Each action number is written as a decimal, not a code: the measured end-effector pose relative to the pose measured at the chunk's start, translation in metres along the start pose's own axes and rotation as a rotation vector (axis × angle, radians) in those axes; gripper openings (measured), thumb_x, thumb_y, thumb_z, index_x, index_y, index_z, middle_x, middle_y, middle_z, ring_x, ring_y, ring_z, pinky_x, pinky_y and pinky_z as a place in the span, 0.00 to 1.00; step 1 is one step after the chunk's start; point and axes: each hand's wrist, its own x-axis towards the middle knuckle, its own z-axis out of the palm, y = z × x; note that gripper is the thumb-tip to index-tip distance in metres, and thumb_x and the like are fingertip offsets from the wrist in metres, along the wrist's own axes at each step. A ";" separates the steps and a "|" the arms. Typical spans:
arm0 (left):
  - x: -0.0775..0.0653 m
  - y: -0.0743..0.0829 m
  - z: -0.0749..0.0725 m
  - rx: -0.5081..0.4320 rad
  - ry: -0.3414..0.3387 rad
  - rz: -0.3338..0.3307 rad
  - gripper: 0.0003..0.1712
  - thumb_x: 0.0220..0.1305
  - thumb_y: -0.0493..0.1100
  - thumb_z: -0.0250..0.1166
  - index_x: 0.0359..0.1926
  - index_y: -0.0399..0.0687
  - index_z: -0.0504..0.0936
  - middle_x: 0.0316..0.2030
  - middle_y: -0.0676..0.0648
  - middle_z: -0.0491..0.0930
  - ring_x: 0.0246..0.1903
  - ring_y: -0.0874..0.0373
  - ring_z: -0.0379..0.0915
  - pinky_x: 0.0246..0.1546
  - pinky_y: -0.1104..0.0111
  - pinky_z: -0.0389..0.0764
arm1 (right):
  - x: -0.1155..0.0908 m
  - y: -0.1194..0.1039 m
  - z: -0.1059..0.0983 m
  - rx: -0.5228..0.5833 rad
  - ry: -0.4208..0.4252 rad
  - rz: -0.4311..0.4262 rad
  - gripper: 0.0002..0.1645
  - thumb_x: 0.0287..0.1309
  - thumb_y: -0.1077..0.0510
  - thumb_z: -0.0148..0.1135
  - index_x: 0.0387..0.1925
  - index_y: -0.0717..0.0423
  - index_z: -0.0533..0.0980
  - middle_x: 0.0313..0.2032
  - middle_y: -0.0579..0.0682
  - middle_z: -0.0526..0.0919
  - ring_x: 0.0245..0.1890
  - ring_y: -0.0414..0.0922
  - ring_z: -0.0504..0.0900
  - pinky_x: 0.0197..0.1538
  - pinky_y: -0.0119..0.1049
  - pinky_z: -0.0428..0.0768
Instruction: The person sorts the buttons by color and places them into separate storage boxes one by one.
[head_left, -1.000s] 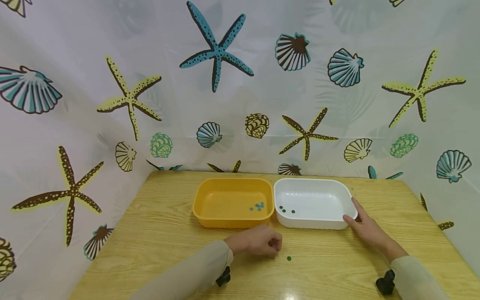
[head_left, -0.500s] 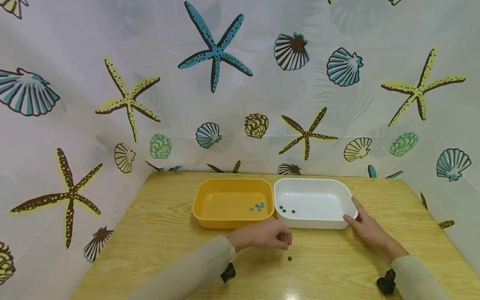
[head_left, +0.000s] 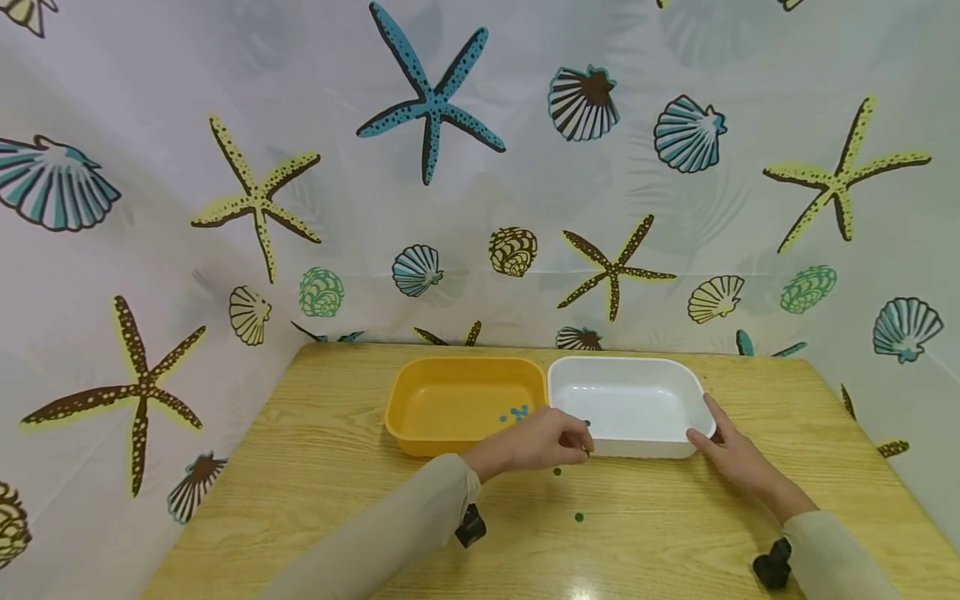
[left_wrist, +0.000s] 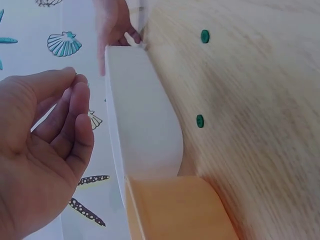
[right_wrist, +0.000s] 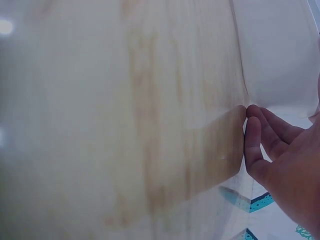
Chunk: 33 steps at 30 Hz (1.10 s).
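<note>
My left hand [head_left: 536,437] is over the near left corner of the white plastic bin [head_left: 626,448], with thumb and index finger pinched. A small dark speck shows at its fingertips, apparently a green button, mostly hidden by the fingers. On the table in front of the bin lie two green buttons, a nearer button [head_left: 579,517] and a farther button [head_left: 557,472]; both also show in the left wrist view. One more dark green button [head_left: 587,423] is visible inside the bin, beside my left hand. My right hand [head_left: 738,458] holds the bin's near right corner, thumb at the rim and fingers along the side.
An orange bin [head_left: 465,448] stands against the white one on its left. Several blue buttons [head_left: 517,412] lie at its right end, partly behind my left hand. A patterned curtain [head_left: 480,167] rises behind the wooden table [head_left: 315,467].
My left hand has moved up and to the right, from the table to the white bin's near rim, uncovering a green button on the table. My right hand stays at the bin's corner.
</note>
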 end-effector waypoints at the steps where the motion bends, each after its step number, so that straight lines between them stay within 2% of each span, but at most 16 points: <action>1: 0.002 0.000 -0.001 -0.024 0.022 -0.016 0.04 0.63 0.39 0.63 0.37 0.47 0.85 0.29 0.58 0.80 0.29 0.69 0.73 0.32 0.78 0.74 | 0.000 0.000 0.000 0.002 0.001 -0.001 0.52 0.68 0.41 0.49 0.73 0.54 0.29 0.70 0.70 0.37 0.67 0.70 0.43 0.62 0.65 0.48; 5: 0.009 0.000 -0.005 -0.100 0.097 -0.090 0.06 0.64 0.39 0.63 0.38 0.45 0.86 0.30 0.57 0.82 0.28 0.67 0.73 0.31 0.76 0.75 | 0.000 0.000 -0.001 0.005 -0.001 0.002 0.52 0.67 0.40 0.49 0.73 0.54 0.28 0.70 0.70 0.36 0.67 0.70 0.43 0.62 0.65 0.48; 11: 0.019 -0.003 -0.007 -0.112 0.154 -0.182 0.06 0.63 0.40 0.63 0.39 0.46 0.85 0.29 0.58 0.80 0.30 0.66 0.73 0.33 0.76 0.75 | 0.000 0.001 0.000 0.003 -0.004 0.013 0.52 0.67 0.40 0.49 0.73 0.55 0.28 0.70 0.70 0.36 0.67 0.69 0.43 0.62 0.65 0.48; 18: 0.028 -0.012 -0.009 -0.122 0.171 -0.226 0.05 0.61 0.38 0.64 0.37 0.44 0.85 0.28 0.55 0.80 0.29 0.64 0.73 0.32 0.75 0.75 | -0.001 -0.002 0.000 0.019 -0.008 0.012 0.51 0.68 0.42 0.49 0.73 0.55 0.29 0.70 0.70 0.36 0.67 0.70 0.43 0.62 0.65 0.48; 24: 0.035 -0.018 -0.013 -0.147 0.162 -0.302 0.06 0.62 0.38 0.63 0.39 0.43 0.85 0.30 0.54 0.79 0.31 0.61 0.72 0.34 0.74 0.75 | -0.001 -0.004 0.000 0.013 -0.005 0.008 0.51 0.69 0.43 0.49 0.73 0.55 0.28 0.70 0.70 0.37 0.67 0.70 0.44 0.62 0.65 0.48; 33: 0.041 -0.031 -0.013 -0.161 0.174 -0.308 0.10 0.63 0.37 0.62 0.43 0.37 0.83 0.31 0.52 0.78 0.32 0.59 0.71 0.36 0.73 0.75 | 0.002 0.000 0.000 0.002 -0.001 0.020 0.51 0.68 0.42 0.49 0.73 0.54 0.28 0.70 0.70 0.37 0.67 0.69 0.43 0.63 0.64 0.48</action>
